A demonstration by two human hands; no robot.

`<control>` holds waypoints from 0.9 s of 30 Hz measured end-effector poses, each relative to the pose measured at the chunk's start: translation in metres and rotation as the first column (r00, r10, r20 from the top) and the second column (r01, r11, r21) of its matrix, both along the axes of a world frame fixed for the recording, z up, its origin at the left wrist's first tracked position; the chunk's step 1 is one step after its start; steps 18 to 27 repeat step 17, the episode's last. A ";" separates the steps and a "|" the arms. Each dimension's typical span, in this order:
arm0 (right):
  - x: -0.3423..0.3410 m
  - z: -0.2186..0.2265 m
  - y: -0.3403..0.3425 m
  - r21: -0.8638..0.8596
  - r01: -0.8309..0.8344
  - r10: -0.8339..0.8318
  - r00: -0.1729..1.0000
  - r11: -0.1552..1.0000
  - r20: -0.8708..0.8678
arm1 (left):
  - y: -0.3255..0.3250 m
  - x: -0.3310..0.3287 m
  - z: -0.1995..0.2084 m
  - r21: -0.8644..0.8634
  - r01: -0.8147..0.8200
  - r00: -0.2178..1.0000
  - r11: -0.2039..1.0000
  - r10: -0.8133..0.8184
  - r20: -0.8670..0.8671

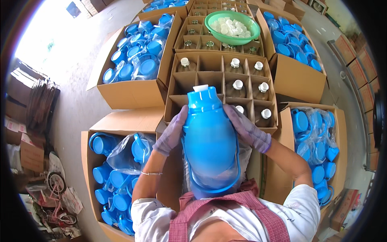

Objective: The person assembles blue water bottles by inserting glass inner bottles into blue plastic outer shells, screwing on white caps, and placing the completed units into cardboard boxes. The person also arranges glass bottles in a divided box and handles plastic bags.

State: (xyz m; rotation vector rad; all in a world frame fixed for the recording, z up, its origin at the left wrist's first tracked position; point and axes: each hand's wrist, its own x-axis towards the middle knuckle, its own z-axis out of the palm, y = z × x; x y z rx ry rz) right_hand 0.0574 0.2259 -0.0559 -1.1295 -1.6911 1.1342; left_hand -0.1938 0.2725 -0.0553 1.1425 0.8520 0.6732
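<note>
A glossy blue thermos flask (210,141) with a white stopper (200,87) at its neck is upright in front of my chest. Its blue carrying handle (215,188) hangs on the side nearest me. My left hand (176,130), in a grey-purple glove, presses the flask's left shoulder. Against the right shoulder lies my right hand (248,128), gloved the same way. Just beyond the flask is a divided carton (209,84), where several bottle-like pieces with white caps (238,84) stand in the compartments. Some compartments on its left hold nothing visible. The flask hides the near compartments.
Open cartons of blue plastic parts flank me: near left (85,169), far left (133,93), far right (296,78) and near right (342,141). A green basin (232,40) of white caps rests on another divided carton (180,34). A small bicycle (56,183) stands at left.
</note>
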 end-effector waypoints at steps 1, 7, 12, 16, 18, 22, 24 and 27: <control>-0.002 -0.006 -0.005 -0.220 0.046 -0.062 0.996 0.974 -0.064 | -0.008 0.002 0.001 -0.001 0.008 1.000 1.000 -0.008 -0.014; 0.021 -0.018 -0.005 -0.512 0.026 -0.002 0.999 0.859 0.046 | -0.008 -0.004 -0.017 0.094 0.157 0.985 0.983 -0.149 -0.087; -0.021 0.018 0.037 -0.336 0.071 -0.066 0.997 0.939 0.026 | -0.002 0.000 -0.023 0.018 0.185 0.979 0.983 -0.185 0.090; -0.030 -0.008 0.040 -0.438 -0.062 -0.049 0.970 0.897 -0.239 | -0.023 0.000 -0.031 0.023 0.014 0.999 1.000 -0.013 -0.050; -0.031 -0.011 0.040 -0.444 -0.065 -0.049 0.969 0.894 -0.241 | -0.025 -0.002 -0.032 0.016 0.011 0.999 1.000 -0.011 -0.052; -0.031 -0.011 0.040 -0.444 -0.065 -0.049 0.969 0.894 -0.241 | -0.025 -0.002 -0.032 0.016 0.011 0.999 1.000 -0.011 -0.052; -0.031 -0.011 0.040 -0.444 -0.065 -0.049 0.969 0.894 -0.241 | -0.025 -0.002 -0.032 0.016 0.011 0.999 1.000 -0.011 -0.052; -0.031 -0.011 0.040 -0.444 -0.065 -0.049 0.969 0.894 -0.241 | -0.025 -0.002 -0.032 0.016 0.011 0.999 1.000 -0.011 -0.052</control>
